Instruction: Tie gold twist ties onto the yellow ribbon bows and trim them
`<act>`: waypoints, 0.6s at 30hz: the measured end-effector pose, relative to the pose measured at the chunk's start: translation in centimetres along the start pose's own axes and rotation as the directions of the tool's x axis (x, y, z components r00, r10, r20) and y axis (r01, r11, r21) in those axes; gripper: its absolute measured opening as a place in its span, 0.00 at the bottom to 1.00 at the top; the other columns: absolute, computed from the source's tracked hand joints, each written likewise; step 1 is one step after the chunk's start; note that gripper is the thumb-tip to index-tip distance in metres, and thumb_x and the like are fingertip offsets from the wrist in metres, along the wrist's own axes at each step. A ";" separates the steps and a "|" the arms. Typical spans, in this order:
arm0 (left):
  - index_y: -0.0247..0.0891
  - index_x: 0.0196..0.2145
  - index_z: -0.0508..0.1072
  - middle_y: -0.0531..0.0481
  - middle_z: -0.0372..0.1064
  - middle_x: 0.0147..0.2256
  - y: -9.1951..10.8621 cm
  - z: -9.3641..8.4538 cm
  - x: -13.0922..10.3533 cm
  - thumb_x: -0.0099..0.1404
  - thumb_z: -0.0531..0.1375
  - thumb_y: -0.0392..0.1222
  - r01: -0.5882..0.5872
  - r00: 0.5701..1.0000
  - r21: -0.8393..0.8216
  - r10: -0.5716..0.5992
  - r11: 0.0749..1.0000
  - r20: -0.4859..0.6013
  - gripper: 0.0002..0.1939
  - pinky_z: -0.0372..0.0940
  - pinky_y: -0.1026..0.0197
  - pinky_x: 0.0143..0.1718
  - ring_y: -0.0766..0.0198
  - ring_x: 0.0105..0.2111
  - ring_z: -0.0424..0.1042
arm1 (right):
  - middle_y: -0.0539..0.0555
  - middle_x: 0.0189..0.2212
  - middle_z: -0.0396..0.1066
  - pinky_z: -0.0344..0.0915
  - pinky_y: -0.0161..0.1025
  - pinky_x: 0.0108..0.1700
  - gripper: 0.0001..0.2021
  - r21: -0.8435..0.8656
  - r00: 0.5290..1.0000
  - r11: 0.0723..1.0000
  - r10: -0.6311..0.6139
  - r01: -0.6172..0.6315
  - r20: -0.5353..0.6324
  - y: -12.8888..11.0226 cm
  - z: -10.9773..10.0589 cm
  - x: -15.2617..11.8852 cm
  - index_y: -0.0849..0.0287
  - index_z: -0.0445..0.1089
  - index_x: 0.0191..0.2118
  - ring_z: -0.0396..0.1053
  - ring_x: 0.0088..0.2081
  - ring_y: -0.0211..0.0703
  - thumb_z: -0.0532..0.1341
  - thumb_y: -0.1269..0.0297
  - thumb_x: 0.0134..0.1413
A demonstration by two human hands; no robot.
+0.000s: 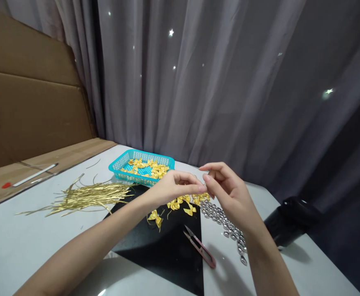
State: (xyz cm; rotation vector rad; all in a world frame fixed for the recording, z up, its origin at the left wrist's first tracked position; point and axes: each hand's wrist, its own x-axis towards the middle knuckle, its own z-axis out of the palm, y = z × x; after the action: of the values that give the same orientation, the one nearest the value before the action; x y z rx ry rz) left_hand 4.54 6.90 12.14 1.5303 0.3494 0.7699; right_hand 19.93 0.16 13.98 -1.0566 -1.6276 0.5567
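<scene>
My left hand [180, 186] is raised above the black mat, thumb and fingertips pinched together. Opposite it, my right hand [229, 191] curls its fingers, and its tips meet those of the left. Whatever is between the fingertips is too small or too hidden to name. Below the hands lie several yellow ribbon bows [174, 204], with one more bow [155, 218] nearer to me that has a thin gold strip by it. Pink-handled thread snips [200, 247] rest with blades apart at the edge of the black mat [155, 250]. Silver teardrop-shaped beads [226, 224] are spread beside my right wrist.
A turquoise basket [118, 174] holding yellow bows stands at the back. Gold twist-tie strips [90, 198] lie in a bundle on the left. A black object [291, 220] is on the right. Cardboard [28, 90] and a grey curtain [198, 82] border the white table [7, 242].
</scene>
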 end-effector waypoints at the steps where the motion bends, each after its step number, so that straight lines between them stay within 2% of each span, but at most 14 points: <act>1: 0.35 0.27 0.76 0.53 0.69 0.26 0.0 0.0 0.0 0.55 0.67 0.46 0.003 1.000 -0.014 -0.003 1.000 -0.006 0.10 0.58 0.64 0.34 0.68 0.30 0.66 | 0.44 0.23 0.56 0.55 0.34 0.27 0.06 -0.003 1.000 1.000 0.001 -0.001 -0.003 0.0 0.0 0.0 0.55 0.67 0.43 0.55 0.25 0.35 0.57 0.61 0.62; 11: 0.37 0.26 0.78 0.52 0.73 0.27 0.0 0.0 -0.1 0.55 0.68 0.45 0.016 1.000 -0.026 -0.016 1.000 0.018 0.08 0.60 0.64 0.35 0.67 0.30 0.68 | 0.45 0.22 0.57 0.55 0.35 0.26 0.07 -0.007 0.999 1.000 -0.001 0.001 -0.034 -0.2 0.0 -0.1 0.56 0.67 0.42 0.56 0.24 0.36 0.57 0.61 0.62; 15: 0.39 0.28 0.79 0.51 0.75 0.30 -0.6 -0.2 0.0 0.54 0.68 0.46 0.045 0.998 -0.075 -0.042 0.996 0.036 0.08 0.60 0.62 0.38 0.65 0.33 0.69 | 0.45 0.22 0.56 0.55 0.35 0.26 0.07 -0.009 0.999 1.000 -0.008 0.008 -0.039 -0.2 0.0 -0.1 0.56 0.67 0.42 0.56 0.24 0.36 0.57 0.61 0.62; 18: 0.40 0.28 0.80 0.52 0.74 0.29 -1.1 -0.1 0.2 0.53 0.68 0.46 0.073 0.996 -0.138 -0.065 0.988 0.057 0.07 0.57 0.63 0.35 0.67 0.30 0.66 | 0.45 0.22 0.56 0.55 0.35 0.26 0.06 -0.002 0.999 1.000 -0.008 0.008 -0.033 -0.2 -0.1 0.0 0.56 0.67 0.42 0.56 0.24 0.35 0.57 0.61 0.62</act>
State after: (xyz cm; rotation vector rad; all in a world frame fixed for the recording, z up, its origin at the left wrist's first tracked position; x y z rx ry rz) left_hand 4.86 7.26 11.14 1.3963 0.3018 0.6850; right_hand 19.92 0.04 14.14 -1.0548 -1.6032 0.5306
